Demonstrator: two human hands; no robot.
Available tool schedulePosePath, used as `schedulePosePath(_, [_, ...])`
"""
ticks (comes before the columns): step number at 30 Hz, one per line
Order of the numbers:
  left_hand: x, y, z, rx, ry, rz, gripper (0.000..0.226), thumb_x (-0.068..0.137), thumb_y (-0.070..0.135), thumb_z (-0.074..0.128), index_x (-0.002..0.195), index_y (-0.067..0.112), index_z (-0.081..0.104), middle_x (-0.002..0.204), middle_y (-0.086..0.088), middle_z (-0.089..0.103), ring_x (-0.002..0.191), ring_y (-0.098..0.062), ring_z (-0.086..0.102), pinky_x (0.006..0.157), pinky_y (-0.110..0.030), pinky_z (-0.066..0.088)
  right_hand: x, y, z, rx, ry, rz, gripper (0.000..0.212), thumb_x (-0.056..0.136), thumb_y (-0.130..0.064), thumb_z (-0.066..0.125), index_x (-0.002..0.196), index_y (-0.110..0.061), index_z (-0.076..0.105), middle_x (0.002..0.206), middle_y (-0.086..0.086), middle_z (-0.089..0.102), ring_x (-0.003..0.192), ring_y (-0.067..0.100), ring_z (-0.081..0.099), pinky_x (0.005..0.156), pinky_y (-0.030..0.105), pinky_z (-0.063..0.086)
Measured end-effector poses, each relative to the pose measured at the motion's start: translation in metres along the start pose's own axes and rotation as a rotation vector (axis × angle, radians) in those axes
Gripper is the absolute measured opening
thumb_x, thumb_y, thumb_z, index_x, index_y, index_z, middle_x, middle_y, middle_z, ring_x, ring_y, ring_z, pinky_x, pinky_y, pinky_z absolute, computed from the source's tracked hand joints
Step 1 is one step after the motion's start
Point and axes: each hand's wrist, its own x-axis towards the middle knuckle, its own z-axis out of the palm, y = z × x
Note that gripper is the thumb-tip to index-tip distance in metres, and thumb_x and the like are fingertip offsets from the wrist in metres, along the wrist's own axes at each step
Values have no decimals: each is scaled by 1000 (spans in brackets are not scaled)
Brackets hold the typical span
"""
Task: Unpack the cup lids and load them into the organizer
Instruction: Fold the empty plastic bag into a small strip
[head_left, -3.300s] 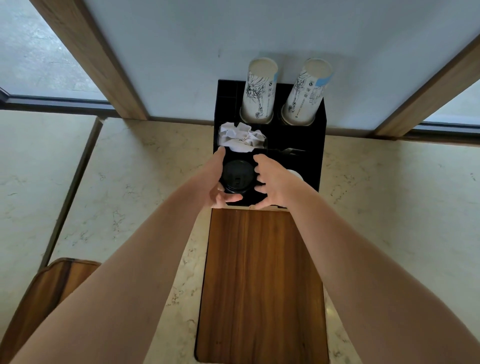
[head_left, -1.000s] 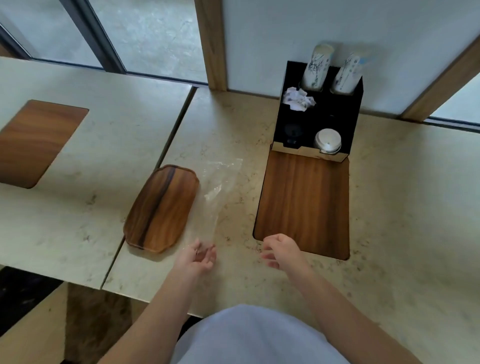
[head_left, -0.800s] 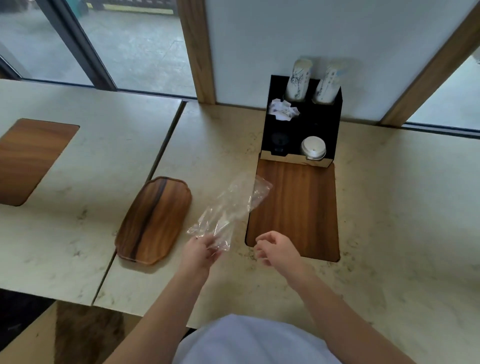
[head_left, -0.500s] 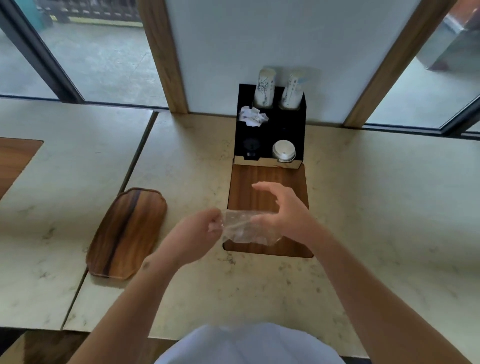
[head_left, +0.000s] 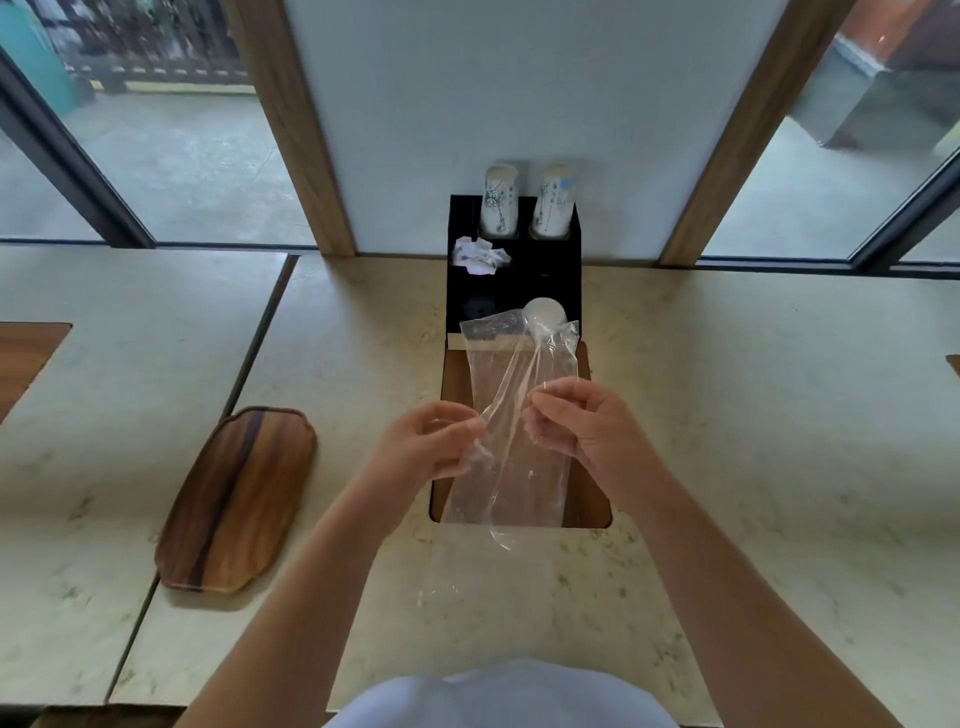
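Observation:
An empty clear plastic bag (head_left: 519, 415) hangs stretched between both hands above the wooden inlay. My left hand (head_left: 428, 441) pinches its left side and my right hand (head_left: 571, 423) pinches its right side. Behind the bag stands the black organizer (head_left: 569, 270) against the wall. Its front left slot holds black lids (head_left: 475, 306), dim in shadow. White lids (head_left: 545, 310) fill the front right slot, partly behind the bag's top edge. Two stacks of paper cups (head_left: 498, 205) stand upside down in the back slots.
Crumpled white paper (head_left: 478, 254) sits in the organizer's middle left compartment. A wooden tray (head_left: 236, 499) lies on the marble counter to the left. A wooden inlay (head_left: 584, 488) lies below the bag. Another wooden inlay (head_left: 26, 353) shows at the far left edge.
My hands left the black lids in the organizer. The left hand picked the plastic bag off the counter, the right hand joined it, and both now hold it spread out in front of the organizer.

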Motion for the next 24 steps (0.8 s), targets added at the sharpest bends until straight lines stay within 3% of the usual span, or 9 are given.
schedulePosePath(4, [5, -12, 11, -54, -18, 14, 55, 64, 58, 90, 102, 20, 81, 93, -10, 76, 84, -23, 73, 75, -29, 59, -2, 9, -6, 155, 14, 56, 19, 98, -10, 65, 111, 3, 69, 94, 18, 73, 77, 20, 71, 73, 29, 60])
schedulePosePath(8, [10, -16, 19, -79, 24, 27, 49, 69, 59, 87, 96, 20, 81, 85, -7, 72, 76, -17, 67, 72, -26, 58, 1, 17, -8, 140, 46, 78, 14, 94, -6, 69, 106, 1, 70, 93, 20, 74, 77, 21, 71, 72, 28, 59])
schedulePosePath(11, [17, -18, 21, -109, 70, 24, 26, 74, 43, 85, 83, 20, 79, 75, -3, 69, 70, -16, 64, 68, -24, 57, 5, 22, -11, 135, 50, 86, 14, 90, -8, 74, 102, -1, 71, 92, 21, 74, 77, 21, 71, 70, 27, 59])
schedulePosePath(14, [25, -22, 19, -97, 96, 21, 13, 83, 30, 78, 81, 18, 79, 74, -3, 71, 69, -15, 65, 68, -24, 57, 9, 28, -18, 65, 77, 125, 22, 83, -23, 82, 96, -7, 72, 89, 16, 75, 74, 19, 69, 71, 29, 59])
schedulePosePath(17, [34, -28, 14, -80, 136, -5, 14, 94, 20, 72, 83, 16, 79, 79, -5, 73, 71, -16, 65, 70, -26, 57, 13, 38, -27, -23, 92, 192, 21, 79, -32, 83, 83, -14, 74, 77, 8, 70, 70, 21, 61, 77, 35, 57])
schedulePosePath(21, [50, -37, 4, -29, 176, -55, 19, 100, 16, 64, 88, 15, 79, 81, -3, 73, 72, -14, 64, 68, -24, 57, 16, 49, -39, -144, 121, 232, 20, 77, -40, 79, 76, -21, 77, 73, 5, 72, 68, 19, 63, 77, 32, 61])
schedulePosePath(24, [61, -42, -2, -23, 187, -113, 23, 104, 16, 58, 90, 13, 76, 82, -3, 74, 73, -15, 66, 66, -25, 58, 24, 55, -46, -185, 111, 235, 15, 90, -26, 74, 78, -19, 77, 73, 5, 73, 68, 19, 62, 77, 32, 60])
